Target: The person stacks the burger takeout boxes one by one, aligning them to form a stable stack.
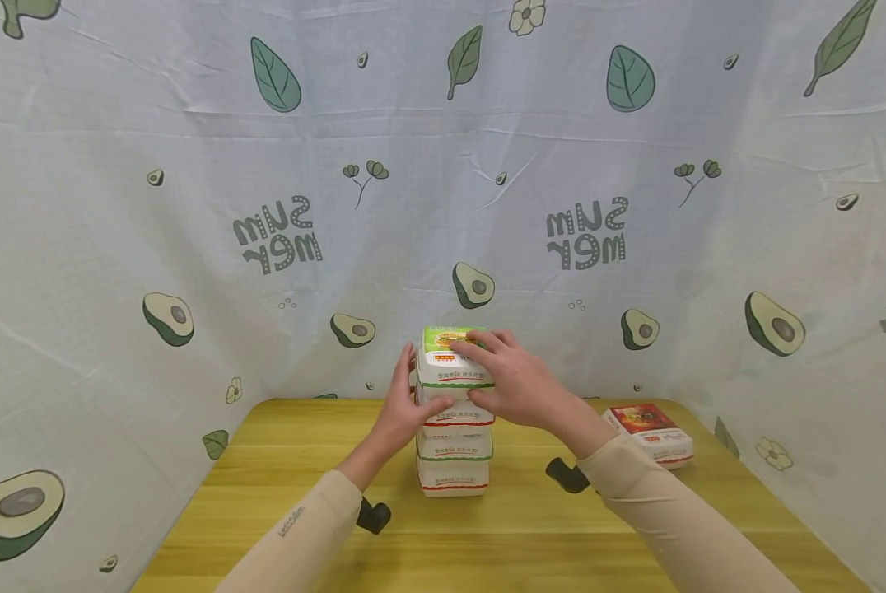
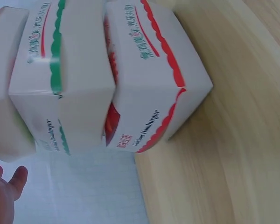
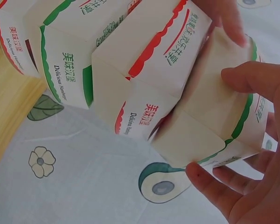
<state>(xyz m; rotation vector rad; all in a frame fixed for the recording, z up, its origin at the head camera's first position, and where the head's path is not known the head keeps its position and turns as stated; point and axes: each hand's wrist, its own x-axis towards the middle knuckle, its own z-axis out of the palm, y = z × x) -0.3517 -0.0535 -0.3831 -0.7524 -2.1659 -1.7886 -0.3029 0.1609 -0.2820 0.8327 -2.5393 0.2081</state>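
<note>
Several white hamburger boxes stand in an upright stack, their trims alternating red and green. The top hamburger box (image 1: 454, 379) has a green lid panel and green scalloped trim. My right hand (image 1: 517, 375) grips it, fingers over the lid and thumb on the front; the right wrist view shows that thumb (image 3: 252, 79) against its pale side. My left hand (image 1: 398, 412) is at the stack's left side with straight fingers, its thumb in front near the seam below the top box. Below are a red-trimmed box (image 1: 458, 416), a green-trimmed box (image 1: 454, 446) and a red-trimmed bottom box (image 1: 453, 478).
Another hamburger box (image 1: 654, 436) with a red lid picture lies on the right of the wooden table (image 1: 487, 552). A printed curtain (image 1: 428, 206) hangs behind and along both sides. Black wrist-worn pieces (image 1: 567, 476) stick out below my forearms.
</note>
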